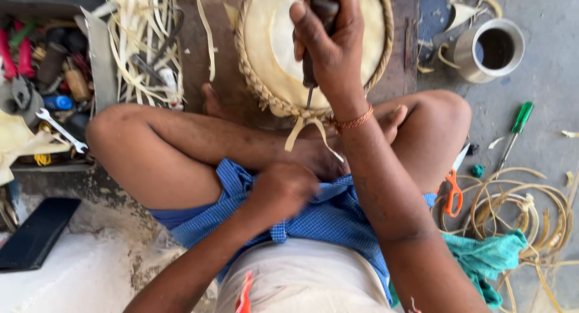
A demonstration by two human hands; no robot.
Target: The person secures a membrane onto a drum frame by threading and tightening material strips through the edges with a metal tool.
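Note:
I sit cross-legged on the floor. My right hand [329, 38] is shut around the dark handle of an awl-like tool [312, 78], its metal tip pointing down at the braided rim of a round woven cane tray [265, 53] in front of my legs. Loose cane strip ends [297, 132] hang from that rim by my ankle. My left hand [283, 189] rests fisted on the blue checked cloth [325, 216] in my lap, blurred; nothing shows in it.
A toolbox [48, 66] with a spanner, pliers and handles sits at the left, beside a heap of cane strips [145, 41]. A metal cup [491, 47], green screwdriver [512, 135], orange-handled scissors [453, 189], coiled cane [518, 210] and teal rag [482, 256] lie right. A black flat object [36, 231] lies lower left.

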